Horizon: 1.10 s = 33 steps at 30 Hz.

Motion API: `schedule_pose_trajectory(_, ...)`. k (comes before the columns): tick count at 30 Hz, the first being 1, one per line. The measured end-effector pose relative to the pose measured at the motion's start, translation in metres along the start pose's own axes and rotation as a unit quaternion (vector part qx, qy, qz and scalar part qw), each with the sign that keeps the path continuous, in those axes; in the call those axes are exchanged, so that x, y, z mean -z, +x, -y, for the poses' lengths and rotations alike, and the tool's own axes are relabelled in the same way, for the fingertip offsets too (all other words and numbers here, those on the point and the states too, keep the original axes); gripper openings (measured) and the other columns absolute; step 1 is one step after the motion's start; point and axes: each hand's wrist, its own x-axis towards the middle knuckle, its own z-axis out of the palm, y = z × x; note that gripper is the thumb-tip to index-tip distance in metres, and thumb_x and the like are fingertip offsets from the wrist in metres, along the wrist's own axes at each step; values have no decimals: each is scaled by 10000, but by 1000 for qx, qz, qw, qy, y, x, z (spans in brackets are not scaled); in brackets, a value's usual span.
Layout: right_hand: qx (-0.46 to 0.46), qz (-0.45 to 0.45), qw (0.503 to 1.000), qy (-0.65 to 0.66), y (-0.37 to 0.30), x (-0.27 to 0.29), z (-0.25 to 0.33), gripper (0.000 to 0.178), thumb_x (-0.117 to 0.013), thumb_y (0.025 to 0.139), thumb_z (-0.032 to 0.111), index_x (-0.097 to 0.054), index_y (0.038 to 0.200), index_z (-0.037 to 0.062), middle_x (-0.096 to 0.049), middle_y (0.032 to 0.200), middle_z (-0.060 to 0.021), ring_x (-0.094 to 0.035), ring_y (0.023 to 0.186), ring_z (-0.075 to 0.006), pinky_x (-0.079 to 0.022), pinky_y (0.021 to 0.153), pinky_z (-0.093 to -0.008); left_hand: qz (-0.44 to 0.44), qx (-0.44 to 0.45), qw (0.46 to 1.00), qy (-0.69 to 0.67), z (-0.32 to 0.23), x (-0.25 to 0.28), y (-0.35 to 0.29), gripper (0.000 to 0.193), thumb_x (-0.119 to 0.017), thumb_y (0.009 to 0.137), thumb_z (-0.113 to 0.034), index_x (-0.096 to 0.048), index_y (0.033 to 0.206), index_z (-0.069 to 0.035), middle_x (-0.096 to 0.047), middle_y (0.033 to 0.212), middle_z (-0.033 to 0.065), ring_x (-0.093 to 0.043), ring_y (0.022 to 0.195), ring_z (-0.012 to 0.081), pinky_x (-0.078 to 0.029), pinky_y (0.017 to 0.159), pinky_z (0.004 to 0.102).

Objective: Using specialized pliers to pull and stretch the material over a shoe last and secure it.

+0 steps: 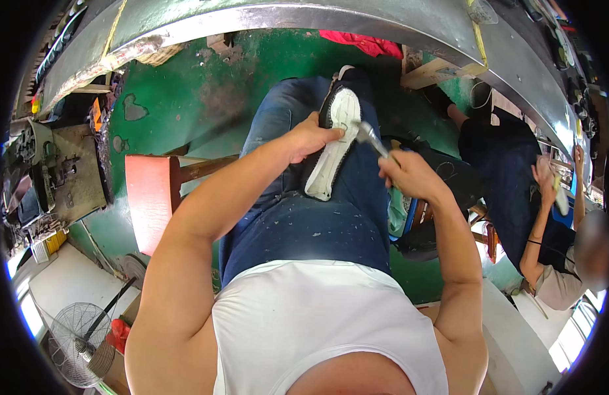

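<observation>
A dark shoe (344,105) lies across my lap with its pale, cream-white underside turned up and a dark stitched edge around it. My left hand (310,138) grips the shoe at its left side, the thumb pressed onto the underside near the middle. In my closed right hand (412,174) is a hammer (375,140). Its metal head, slightly blurred, is beside the right edge of the shoe, close to my left thumb; whether it touches cannot be told. My fingers hide part of the hammer's handle.
A metal-edged bench (252,16) curves across the far side. To my left stands a reddish seat (148,197), with a wire fan (80,342) nearer. At the right a co-worker in dark trousers (499,178) holds a pale object. Red cloth (360,43) lies under the bench.
</observation>
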Motion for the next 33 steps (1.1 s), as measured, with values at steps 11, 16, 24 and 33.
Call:
schedule_pose_trajectory(11, 113, -17, 963, -243, -25, -51, -2, 388, -534, 998, 374, -617, 998, -5, -668, 923, -258, -638, 892, -456, -488, 778, -524, 12, -68, 998, 13, 25, 2, 23, 833, -705, 919, -307, -203, 1514, -13, -468, 1429, 201, -433, 1348, 267, -345, 1123, 426)
schedule_pose_trajectory(16, 15, 70, 990, -122, -26, -47, -19, 385, -503, 1003, 366, -634, 1053, 8, -678, 950, -248, -636, 911, -449, -488, 791, -519, 36, -186, 982, 19, 49, -9, 6, 897, -617, 965, -159, 21, 1590, -79, -368, 1524, 195, -394, 1385, 249, -307, 1155, 344)
schedule_pose_trajectory(24, 53, 0, 963, -264, -51, -73, -8, 339, -568, 985, 326, -576, 999, -13, -671, 925, -230, -671, 863, -401, -522, 754, -493, -52, -242, 969, 3, 93, -23, 12, 934, -607, 953, -114, 69, 1597, -106, -316, 1562, 178, -391, 1378, 234, -305, 1151, 325)
schedule_pose_trajectory(33, 32, 3, 999, -25, -30, -30, 15, 376, -494, 1027, 331, -605, 938, -17, -677, 786, -162, -672, 725, -317, -514, 681, -411, 0, -221, 969, 108, 93, -17, -9, 1216, -733, 850, -198, 272, 1519, -49, -58, 1594, 296, -181, 1488, 404, -200, 1213, 386)
